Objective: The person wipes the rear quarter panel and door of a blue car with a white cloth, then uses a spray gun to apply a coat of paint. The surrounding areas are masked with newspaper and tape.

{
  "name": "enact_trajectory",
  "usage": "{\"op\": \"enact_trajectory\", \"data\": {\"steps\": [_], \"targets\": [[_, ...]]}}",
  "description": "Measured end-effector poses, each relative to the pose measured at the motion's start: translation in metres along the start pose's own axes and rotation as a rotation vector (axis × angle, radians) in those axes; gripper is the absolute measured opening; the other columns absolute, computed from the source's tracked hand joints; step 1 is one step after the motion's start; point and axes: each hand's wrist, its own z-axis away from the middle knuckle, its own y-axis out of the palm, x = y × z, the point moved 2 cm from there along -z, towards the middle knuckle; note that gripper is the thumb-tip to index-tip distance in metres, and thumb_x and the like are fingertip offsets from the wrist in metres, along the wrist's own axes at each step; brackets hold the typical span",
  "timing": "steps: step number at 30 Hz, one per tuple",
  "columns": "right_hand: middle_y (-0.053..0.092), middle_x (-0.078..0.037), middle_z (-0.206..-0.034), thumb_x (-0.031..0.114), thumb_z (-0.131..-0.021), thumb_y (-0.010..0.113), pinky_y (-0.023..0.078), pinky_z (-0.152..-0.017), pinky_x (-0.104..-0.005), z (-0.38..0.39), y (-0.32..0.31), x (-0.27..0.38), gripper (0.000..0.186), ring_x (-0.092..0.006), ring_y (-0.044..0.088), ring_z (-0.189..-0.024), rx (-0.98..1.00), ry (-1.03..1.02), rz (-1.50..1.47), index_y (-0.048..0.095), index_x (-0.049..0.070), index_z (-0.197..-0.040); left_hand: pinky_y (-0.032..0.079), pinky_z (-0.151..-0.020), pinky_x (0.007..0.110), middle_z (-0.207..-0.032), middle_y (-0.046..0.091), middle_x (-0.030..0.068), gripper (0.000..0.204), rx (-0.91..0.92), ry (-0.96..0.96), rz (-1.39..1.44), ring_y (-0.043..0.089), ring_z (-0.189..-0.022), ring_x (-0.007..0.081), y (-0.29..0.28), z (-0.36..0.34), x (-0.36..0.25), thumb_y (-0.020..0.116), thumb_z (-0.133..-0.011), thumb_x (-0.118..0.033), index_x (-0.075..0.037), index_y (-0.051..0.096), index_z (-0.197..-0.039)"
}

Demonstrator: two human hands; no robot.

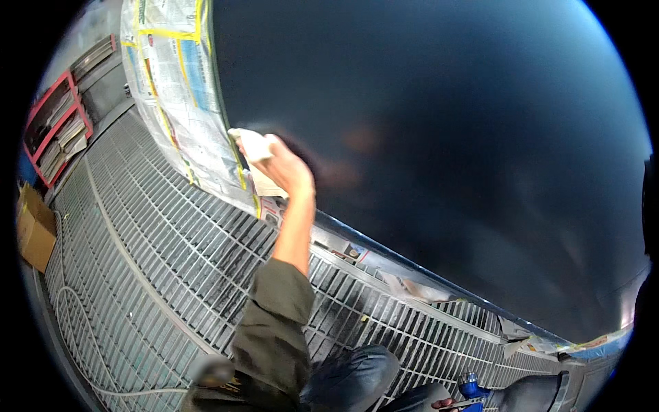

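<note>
The left hand (285, 168) is closed around a folded pale cloth (250, 144), pressing it against the glossy dark blue panel (439, 137) right at the edge of the newspaper masking (182, 89); the risk, as I judge it, is the cloth catching the yellow tape (241, 175) and lifting it (or dragging grit across the finish). The right hand (446, 404) shows only as fingertips at the lower edge by a blue tool (470, 388); its grip I cannot tell. The metal floor grating (151, 261) could snag a dropped cloth.
</note>
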Motion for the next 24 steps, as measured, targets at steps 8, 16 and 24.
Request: {"op": "enact_trajectory", "data": {"steps": [8, 16, 24], "targets": [[0.065, -0.010, -0.105, 0.033, -0.096, 0.056, 0.048, -0.064, -0.0308, 0.042, 0.053, 0.028, 0.037, -0.0171, 0.061, -0.081, 0.108, -0.339, 0.085, 0.059, 0.003, -0.117, 0.025, -0.114, 0.043, -0.147, 0.038, 0.0150, 0.067, 0.932, 1.143, 0.063, 0.034, -0.138, 0.0259, 0.028, 0.324, -0.145, 0.063, -0.084, -0.038, -0.010, 0.041, -0.141], [0.064, -0.007, -0.107, 0.032, -0.099, 0.050, 0.047, -0.072, -0.0297, 0.046, 0.054, 0.032, 0.035, -0.0144, 0.059, -0.086, 0.143, -0.362, 0.051, 0.059, 0.005, -0.119, 0.019, -0.116, 0.048, -0.144, 0.036, 0.0248, 0.069, 0.413, 0.812, -0.135, 0.031, -0.136, 0.0399, 0.033, 0.085, -0.100, 0.058, -0.086, -0.028, 0.004, 0.034, -0.142], [0.065, -0.005, -0.112, 0.027, -0.101, 0.048, 0.048, -0.076, -0.0266, 0.042, 0.061, 0.037, 0.035, -0.0140, 0.060, -0.088, 0.320, -0.191, -0.156, 0.061, 0.003, -0.124, 0.017, -0.116, 0.045, -0.147, 0.034, 0.0229, 0.070, 0.252, 0.779, 0.162, 0.028, -0.140, 0.0319, 0.076, 0.046, -0.239, 0.057, -0.091, -0.032, 0.007, 0.029, -0.142]]}}
